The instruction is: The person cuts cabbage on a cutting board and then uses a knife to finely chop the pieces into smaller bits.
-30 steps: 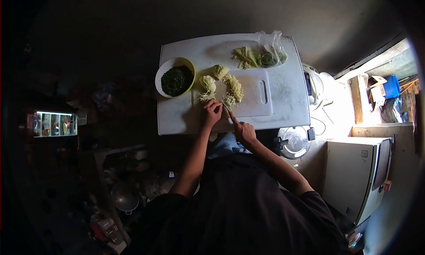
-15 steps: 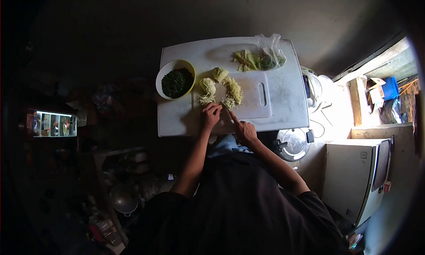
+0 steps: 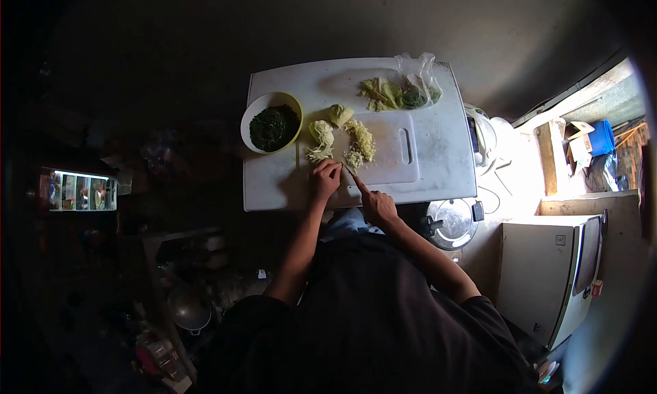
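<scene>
My right hand [image 3: 378, 206] is closed round a knife [image 3: 350, 169], its index finger stretched along the tool toward the blade. The blade's tip lies over the near part of the white cutting board [image 3: 391, 176]. My left hand [image 3: 326, 180] is just left of the blade, fingers bent and pressed together on the board; what they hold is hidden. Beyond that hand lie shredded pale cabbage [image 3: 319, 153] and a cut cabbage piece [image 3: 340, 114]. A curved heap of finely chopped cabbage [image 3: 363, 143] spreads between them and the board's handle slot.
A bowl [image 3: 295, 135] of chopped dark greens stands at the left of the white table [image 3: 438, 165]. Leafy trimmings [image 3: 383, 94] and a clear plastic bag [image 3: 426, 76] lie at the far right. A lidded pot [image 3: 453, 223] stands beside the table's near right corner.
My right hand and the knife have shifted very slightly, and the blade shows a little more clearly beside my left fingers. The bowl and cabbage heaps look the same.
</scene>
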`<control>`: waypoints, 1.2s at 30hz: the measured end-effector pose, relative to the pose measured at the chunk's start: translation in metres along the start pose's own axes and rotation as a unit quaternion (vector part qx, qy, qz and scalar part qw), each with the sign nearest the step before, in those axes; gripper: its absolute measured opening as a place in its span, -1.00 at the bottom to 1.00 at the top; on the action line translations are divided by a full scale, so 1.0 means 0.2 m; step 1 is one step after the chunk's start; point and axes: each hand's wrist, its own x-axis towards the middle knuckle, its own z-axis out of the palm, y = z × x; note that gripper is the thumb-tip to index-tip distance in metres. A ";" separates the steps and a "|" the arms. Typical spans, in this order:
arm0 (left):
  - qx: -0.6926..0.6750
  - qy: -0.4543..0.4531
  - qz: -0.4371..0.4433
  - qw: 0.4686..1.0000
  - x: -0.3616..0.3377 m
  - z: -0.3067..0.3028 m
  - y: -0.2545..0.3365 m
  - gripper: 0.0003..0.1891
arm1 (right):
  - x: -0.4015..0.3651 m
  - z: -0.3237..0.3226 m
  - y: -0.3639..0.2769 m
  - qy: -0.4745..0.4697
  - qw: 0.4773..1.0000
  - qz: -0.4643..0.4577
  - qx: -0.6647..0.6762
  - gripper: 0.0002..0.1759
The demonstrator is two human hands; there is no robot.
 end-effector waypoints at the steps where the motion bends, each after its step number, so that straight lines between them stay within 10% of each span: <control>1: -0.003 0.005 -0.011 1.000 0.00 0.00 0.00 -0.94 | 0.00 0.01 0.00 -0.003 1.000 0.001 -0.001 -0.17; 11: 0.003 0.000 -0.005 1.000 0.00 0.01 0.00 -0.96 | 0.16 0.35 0.20 0.102 0.990 -0.099 0.006 -0.09; 36: 0.012 -0.028 -0.045 0.999 0.06 -0.01 0.07 -0.92 | 0.03 0.00 0.02 0.034 0.999 -0.020 0.004 -0.08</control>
